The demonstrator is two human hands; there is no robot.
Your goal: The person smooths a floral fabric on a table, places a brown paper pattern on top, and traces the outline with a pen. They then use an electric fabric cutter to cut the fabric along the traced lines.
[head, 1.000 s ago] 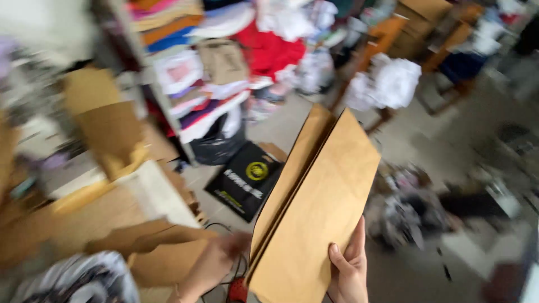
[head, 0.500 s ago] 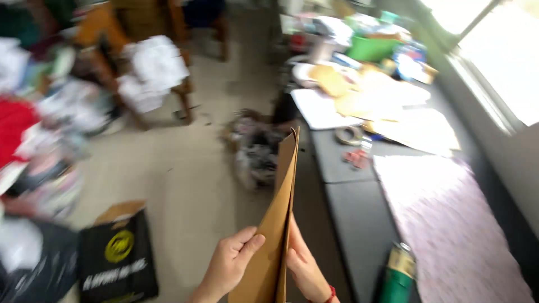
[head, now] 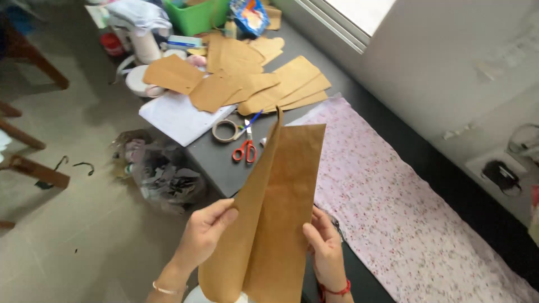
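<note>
I hold a long sheet of brown paper (head: 275, 224), folded lengthwise, upright in front of me. My left hand (head: 205, 233) pinches its left edge low down. My right hand (head: 324, 249), with a red band at the wrist, grips the right edge. The paper hangs over the near end of a dark grey table (head: 216, 160), beside a pink floral cloth (head: 393, 213) spread along the tabletop.
Red-handled scissors (head: 245, 148) and a roll of tape (head: 225, 130) lie on the table. Farther back are several cut brown paper pieces (head: 252, 84), a white sheet (head: 179, 115) and a green bin (head: 196, 17). A bag of scraps (head: 163, 174) sits on the floor at left.
My view has swung from the cluttered room to the table by the window. The brown paper stays in both hands and now shows its broad folded face.
</note>
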